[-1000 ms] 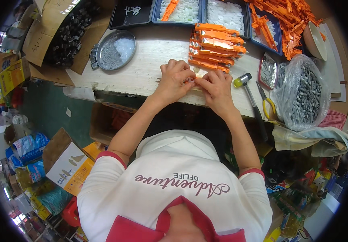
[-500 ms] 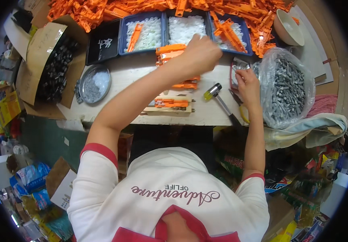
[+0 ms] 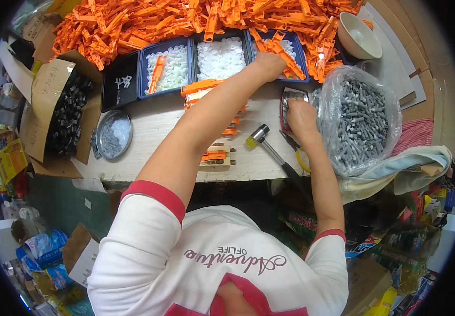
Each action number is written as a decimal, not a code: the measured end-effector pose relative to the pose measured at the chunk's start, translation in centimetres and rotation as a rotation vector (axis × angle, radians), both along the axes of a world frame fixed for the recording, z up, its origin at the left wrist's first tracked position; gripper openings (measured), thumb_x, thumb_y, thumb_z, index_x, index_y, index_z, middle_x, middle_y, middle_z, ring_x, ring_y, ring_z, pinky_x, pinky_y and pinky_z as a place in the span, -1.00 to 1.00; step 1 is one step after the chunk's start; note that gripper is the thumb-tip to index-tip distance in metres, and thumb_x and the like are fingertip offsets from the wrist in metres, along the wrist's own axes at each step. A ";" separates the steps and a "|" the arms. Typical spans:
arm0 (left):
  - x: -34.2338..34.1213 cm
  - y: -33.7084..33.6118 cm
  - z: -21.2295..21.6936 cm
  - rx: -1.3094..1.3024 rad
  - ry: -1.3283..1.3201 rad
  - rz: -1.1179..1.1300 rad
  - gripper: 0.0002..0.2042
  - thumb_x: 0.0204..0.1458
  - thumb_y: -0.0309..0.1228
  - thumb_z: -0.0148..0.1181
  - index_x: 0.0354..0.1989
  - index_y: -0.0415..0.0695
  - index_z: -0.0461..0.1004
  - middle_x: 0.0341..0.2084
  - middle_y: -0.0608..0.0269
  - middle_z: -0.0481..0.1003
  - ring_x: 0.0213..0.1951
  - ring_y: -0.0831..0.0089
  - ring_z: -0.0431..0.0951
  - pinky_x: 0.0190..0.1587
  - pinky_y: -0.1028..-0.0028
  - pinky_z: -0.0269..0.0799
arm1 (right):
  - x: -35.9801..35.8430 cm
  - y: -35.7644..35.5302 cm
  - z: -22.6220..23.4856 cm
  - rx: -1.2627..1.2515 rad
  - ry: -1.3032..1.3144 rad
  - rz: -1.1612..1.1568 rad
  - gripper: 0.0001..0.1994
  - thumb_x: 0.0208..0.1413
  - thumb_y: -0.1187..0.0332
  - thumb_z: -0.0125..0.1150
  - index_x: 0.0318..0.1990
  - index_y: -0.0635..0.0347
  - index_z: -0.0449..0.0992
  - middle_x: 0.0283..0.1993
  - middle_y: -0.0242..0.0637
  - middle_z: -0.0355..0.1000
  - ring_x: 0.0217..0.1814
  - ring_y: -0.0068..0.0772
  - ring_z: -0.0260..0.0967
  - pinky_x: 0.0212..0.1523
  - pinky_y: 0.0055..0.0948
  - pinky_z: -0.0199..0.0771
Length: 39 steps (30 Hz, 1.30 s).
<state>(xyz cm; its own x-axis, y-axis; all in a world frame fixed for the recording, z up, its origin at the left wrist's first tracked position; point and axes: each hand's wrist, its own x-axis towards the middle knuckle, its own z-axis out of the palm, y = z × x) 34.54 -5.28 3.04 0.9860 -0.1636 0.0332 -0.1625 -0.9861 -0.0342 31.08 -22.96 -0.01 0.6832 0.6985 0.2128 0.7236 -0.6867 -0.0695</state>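
Orange pieces [image 3: 292, 64] lie across the rightmost blue tray [image 3: 303, 57], the left hand [image 3: 270, 65] over its near edge; the right hand [image 3: 302, 115] is at a small red-rimmed tray [image 3: 282, 109]. I cannot tell whether either grips anything.

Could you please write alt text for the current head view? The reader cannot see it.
The person's left hand is at the rightmost blue tray of white pieces, while the right hand is at a small red-rimmed tray. A hammer and a clear bag of grey parts lie nearby, with heaped orange parts behind.
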 end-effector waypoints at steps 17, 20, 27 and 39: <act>-15.8 0.7 4.7 -1.841 -0.016 0.188 -0.89 -0.06 -0.59 0.12 -0.36 -0.37 0.46 -0.50 0.11 0.48 -0.50 0.48 0.47 -0.42 0.51 0.43 | -2.7 -1.3 2.8 0.729 0.643 0.011 -0.86 -0.08 0.50 0.07 -0.31 0.25 0.41 -0.45 -0.27 0.39 -0.48 -0.42 0.32 -0.46 -0.46 0.32; -21.6 -0.4 1.7 -2.082 -0.044 0.172 -0.92 -0.06 -0.61 0.13 -0.36 -0.32 0.44 -0.44 0.11 0.50 -0.45 0.44 0.52 -0.41 0.49 0.48 | -7.1 -0.2 6.5 0.902 1.166 -0.106 -0.90 0.02 0.44 0.11 -0.29 0.20 0.44 -0.44 -0.47 0.39 -0.45 -0.71 0.25 -0.41 -0.66 0.28; -27.6 -0.9 -0.7 -2.325 -0.211 0.074 -0.91 -0.07 -0.64 0.13 -0.37 -0.26 0.45 -0.37 0.12 0.47 -0.38 0.41 0.54 -0.34 0.47 0.52 | -13.1 3.5 7.0 0.910 1.416 0.297 -0.88 0.03 0.39 0.12 -0.31 0.26 0.45 -0.41 -0.45 0.38 -0.41 -0.71 0.22 -0.35 -0.69 0.21; -29.6 0.0 -1.0 -2.151 -0.351 0.057 -0.89 -0.09 -0.70 0.10 -0.40 -0.24 0.46 -0.36 0.15 0.43 -0.37 0.35 0.52 -0.30 0.45 0.50 | -14.1 5.2 6.5 0.819 1.478 0.249 -0.88 0.03 0.38 0.13 -0.34 0.24 0.45 -0.44 -0.50 0.32 -0.44 -0.70 0.13 -0.37 -0.68 0.15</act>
<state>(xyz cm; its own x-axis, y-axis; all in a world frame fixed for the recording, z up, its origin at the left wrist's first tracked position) 4.92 -5.30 2.01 0.9017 0.3807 0.2048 -0.3750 0.4530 0.8088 16.94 -17.78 6.53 0.5127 0.8496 -0.1234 -0.1994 -0.0220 -0.9797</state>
